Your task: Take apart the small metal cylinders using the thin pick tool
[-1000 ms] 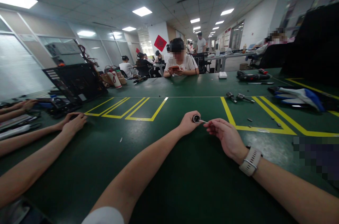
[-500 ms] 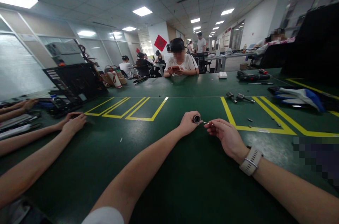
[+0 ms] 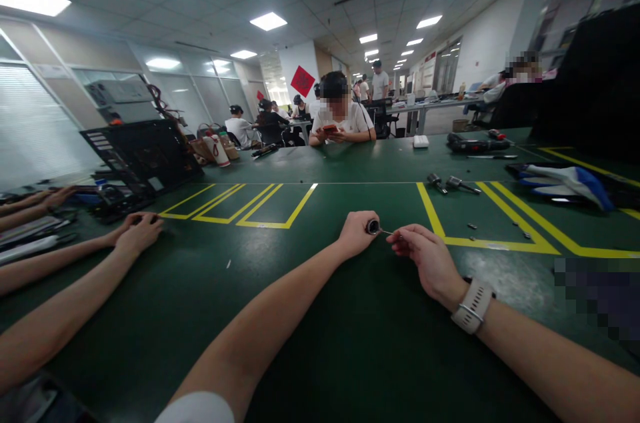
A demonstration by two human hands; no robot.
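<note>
My left hand [image 3: 354, 232] is closed round a short metal cylinder [image 3: 373, 227], whose dark hollow end faces me. From the right, my right hand [image 3: 421, 255] pinches a thin metal rod [image 3: 385, 232] between thumb and fingertips. The rod's far end meets the side of the cylinder near its rim; whether it sits inside a hole is too small to tell. Both hands are just above the green table [image 3: 310, 289]. Beyond my right hand, several small metal pieces [image 3: 471, 227] lie by the yellow tape [image 3: 480, 245].
Two metal parts with shafts, one of them nearer the right [image 3: 463, 184], lie farther back. A blue-and-white glove [image 3: 570, 184] and a dark power tool [image 3: 475, 144] are at right. A co-worker's hands [image 3: 139, 231] rest at left. Across the table, a person holds a phone [image 3: 330, 129].
The cylinder has shifted and turned slightly in my left hand, its open end now a little farther right. My right hand stays nearly in place with the rod.
</note>
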